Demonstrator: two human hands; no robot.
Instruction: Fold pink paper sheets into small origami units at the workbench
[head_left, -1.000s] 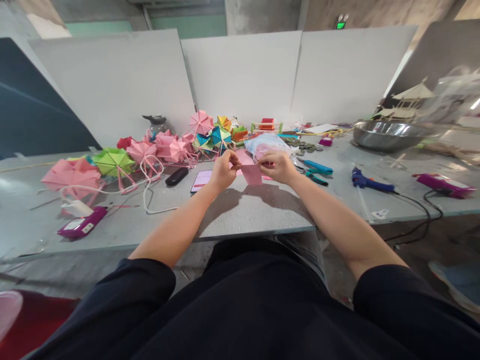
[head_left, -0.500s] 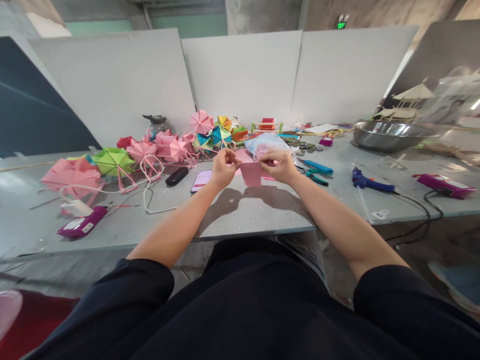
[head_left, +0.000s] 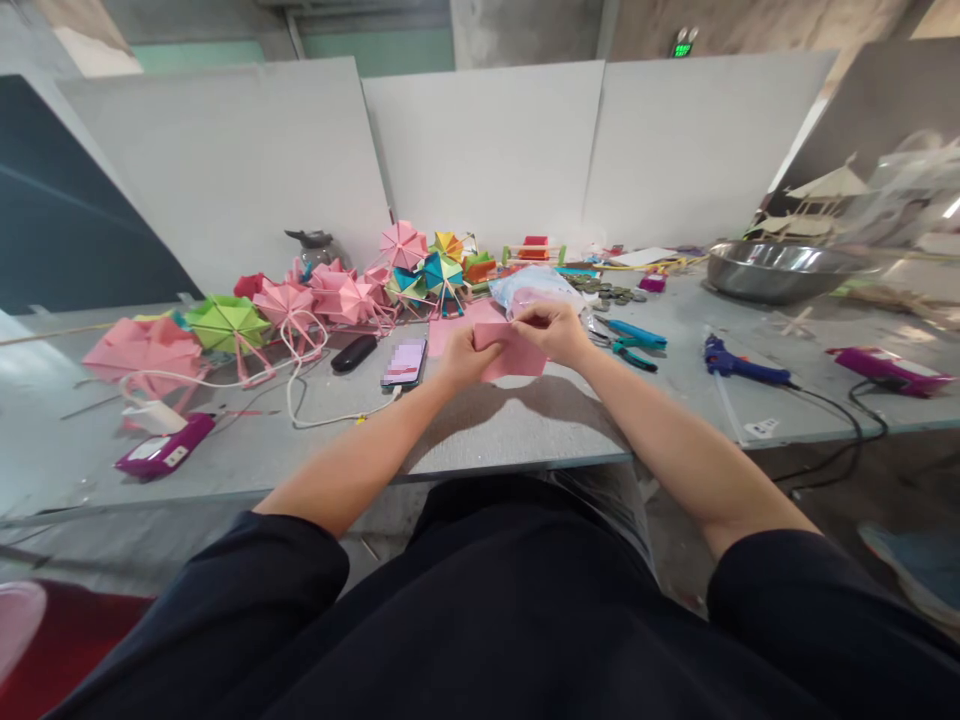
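A piece of pink paper (head_left: 517, 358) is held up over the middle of the table between both hands. My left hand (head_left: 466, 358) grips its left side, thumb across the front. The fingers of my right hand (head_left: 553, 330) pinch its upper edge on the right. More pink paper (head_left: 442, 330) lies on the table behind my left hand. Just beyond my right hand rests a clear plastic bag (head_left: 534, 284). To the left of my left forearm lies a phone (head_left: 405, 363) with a white cable plugged in.
Folded paper umbrellas (head_left: 226, 322) fill the back left. Blue-handled pliers (head_left: 636, 335), a blue glue gun (head_left: 742, 365) and a steel bowl (head_left: 780, 272) are on the right. A purple power strip (head_left: 166, 445) sits front left, a black case (head_left: 354, 353) nearer the middle.
My left hand has come down and right, changing from a fingertip hold to a thumb grip on the paper. The held paper has turned and shows wider, and the phone is more exposed.
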